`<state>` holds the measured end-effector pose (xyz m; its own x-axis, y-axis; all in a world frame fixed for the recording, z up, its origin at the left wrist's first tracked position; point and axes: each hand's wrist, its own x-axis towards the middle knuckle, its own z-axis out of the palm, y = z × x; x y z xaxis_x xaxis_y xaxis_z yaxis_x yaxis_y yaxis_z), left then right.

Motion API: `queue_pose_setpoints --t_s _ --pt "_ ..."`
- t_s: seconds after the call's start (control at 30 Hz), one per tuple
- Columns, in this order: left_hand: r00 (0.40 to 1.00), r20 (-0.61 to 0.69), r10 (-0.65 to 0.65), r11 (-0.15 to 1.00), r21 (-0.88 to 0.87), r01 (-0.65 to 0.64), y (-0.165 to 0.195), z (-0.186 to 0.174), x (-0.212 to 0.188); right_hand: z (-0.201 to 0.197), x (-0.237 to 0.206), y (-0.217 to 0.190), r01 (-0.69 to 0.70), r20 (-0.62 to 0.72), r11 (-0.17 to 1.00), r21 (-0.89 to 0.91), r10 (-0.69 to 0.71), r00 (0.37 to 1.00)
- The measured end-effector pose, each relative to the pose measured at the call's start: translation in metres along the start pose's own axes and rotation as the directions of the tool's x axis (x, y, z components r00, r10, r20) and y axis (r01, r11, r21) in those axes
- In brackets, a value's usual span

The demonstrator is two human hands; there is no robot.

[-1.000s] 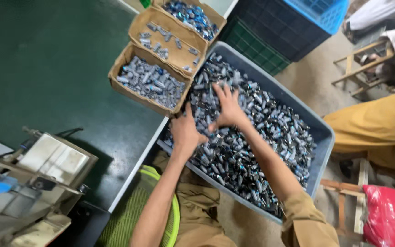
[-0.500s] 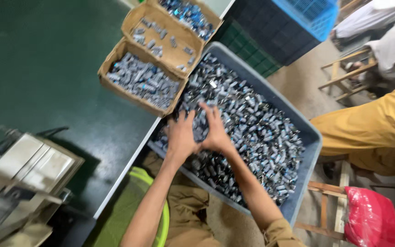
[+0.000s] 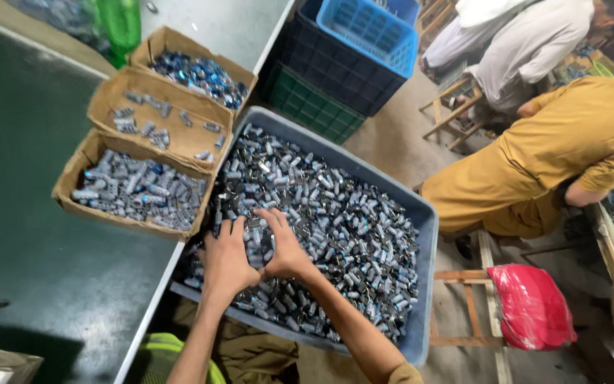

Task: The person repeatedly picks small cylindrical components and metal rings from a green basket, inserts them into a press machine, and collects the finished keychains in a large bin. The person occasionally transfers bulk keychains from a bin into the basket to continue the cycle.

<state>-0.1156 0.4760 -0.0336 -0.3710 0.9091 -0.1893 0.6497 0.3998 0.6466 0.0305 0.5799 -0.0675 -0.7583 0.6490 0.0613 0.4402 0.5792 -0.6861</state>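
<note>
Beside the surface's right edge, your left hand [image 3: 227, 257] and right hand [image 3: 283, 250] cup loosely over small metal parts [image 3: 335, 220] in the grey bin [image 3: 426, 284]; keep fingers curled, scooping gently toward the cardboard trays [image 3: 72, 188]

Both bare forearms reach forward, the left hand [image 3: 227, 257] and right hand [image 3: 283, 249] palm-down side by side, fingers curled inward, thumbs nearly touching.
</note>
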Motion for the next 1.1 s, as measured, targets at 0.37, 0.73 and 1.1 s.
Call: queue_pose_setpoints --t_s 0.37,0.73,1.1 --pt "0.998 0.027 0.053 0.975 -0.218 -0.046 -0.026 0.000 0.027 -0.012 0.007 0.002 0.048 0.039 0.994 0.101 -0.052 0.998" --pt "0.983 0.005 0.184 0.931 -0.323 -0.173 -0.033 0.002 0.035 -0.005 -0.005 -0.006 -0.148 0.073 0.855 0.498 0.129 0.989" --pt "0.938 -0.188 0.291 0.852 -0.396 -0.344 0.031 -0.045 0.004 -0.045 -0.019 -0.041 -0.105 -0.103 0.765 0.636 0.219 0.970"
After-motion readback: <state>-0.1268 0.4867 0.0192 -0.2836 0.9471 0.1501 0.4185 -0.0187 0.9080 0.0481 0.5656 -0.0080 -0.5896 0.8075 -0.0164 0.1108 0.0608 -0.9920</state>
